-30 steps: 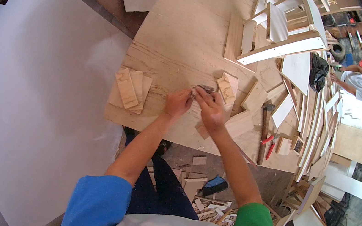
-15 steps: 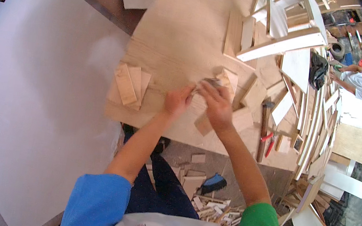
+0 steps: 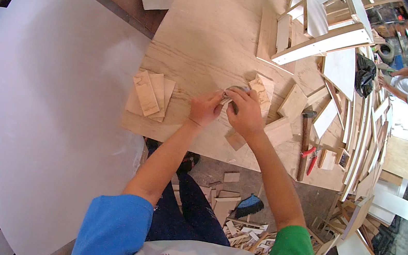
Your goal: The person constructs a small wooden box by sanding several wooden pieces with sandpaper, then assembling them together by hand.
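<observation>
Hands (image 3: 244, 114) on small grey piece (image 3: 241, 88), plywood tabletop (image 3: 202, 28) bare beyond, front edge near.

A moment ago I saw the right hand (image 3: 247, 118) blurred with motion, its fingers stretched long over the small greyish thing (image 3: 225, 100), and now it looks steadier, those fingers bent down over it.

The left forearm (image 3: 170, 153) and right forearm (image 3: 275, 176) — both bare — reach forward and slant inward toward each other. The left hand (image 3: 205, 109) and right hand (image 3: 247, 114) sit close together, fingers (image 3: 240, 95) bent, right hand's back turned upward.
</observation>
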Demonstrator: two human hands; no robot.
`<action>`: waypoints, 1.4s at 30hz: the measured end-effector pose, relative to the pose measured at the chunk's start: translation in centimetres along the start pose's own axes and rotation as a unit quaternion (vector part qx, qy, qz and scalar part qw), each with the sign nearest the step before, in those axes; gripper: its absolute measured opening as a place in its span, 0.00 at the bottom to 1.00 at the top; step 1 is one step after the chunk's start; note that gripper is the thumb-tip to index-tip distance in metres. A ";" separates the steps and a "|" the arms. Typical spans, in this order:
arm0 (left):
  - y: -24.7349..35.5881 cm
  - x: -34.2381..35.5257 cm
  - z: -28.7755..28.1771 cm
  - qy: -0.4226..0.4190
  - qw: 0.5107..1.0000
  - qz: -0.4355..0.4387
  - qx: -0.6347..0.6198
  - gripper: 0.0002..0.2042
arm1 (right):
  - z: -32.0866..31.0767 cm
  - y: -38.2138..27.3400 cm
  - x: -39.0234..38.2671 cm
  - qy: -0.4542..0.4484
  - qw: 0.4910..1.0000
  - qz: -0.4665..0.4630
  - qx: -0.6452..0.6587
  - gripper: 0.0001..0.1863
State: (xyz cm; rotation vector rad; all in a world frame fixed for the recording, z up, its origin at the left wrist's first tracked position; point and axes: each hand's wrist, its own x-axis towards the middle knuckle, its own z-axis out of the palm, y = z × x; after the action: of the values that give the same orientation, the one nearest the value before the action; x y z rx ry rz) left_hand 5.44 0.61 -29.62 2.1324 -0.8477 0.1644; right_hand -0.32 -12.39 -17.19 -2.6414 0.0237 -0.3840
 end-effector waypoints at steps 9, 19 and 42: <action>0.8 0.5 -0.5 -0.061 0.996 -0.068 -0.002 0.22 | -3.1 1.1 -0.6 0.024 0.997 0.062 0.045 0.15; 1.0 0.3 -0.2 -0.014 1.000 -0.014 -0.021 0.22 | -1.4 1.9 1.0 -0.126 0.979 0.144 0.071 0.11; -0.4 0.2 0.6 -0.020 0.999 -0.037 0.004 0.18 | 1.5 -1.2 -0.4 0.091 0.995 0.027 -0.006 0.15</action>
State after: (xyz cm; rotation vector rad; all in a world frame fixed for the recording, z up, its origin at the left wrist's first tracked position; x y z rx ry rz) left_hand 5.71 0.29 -30.19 2.1771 -0.7901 0.0876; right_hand -0.36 -10.64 -18.07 -2.6034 0.1546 -0.6062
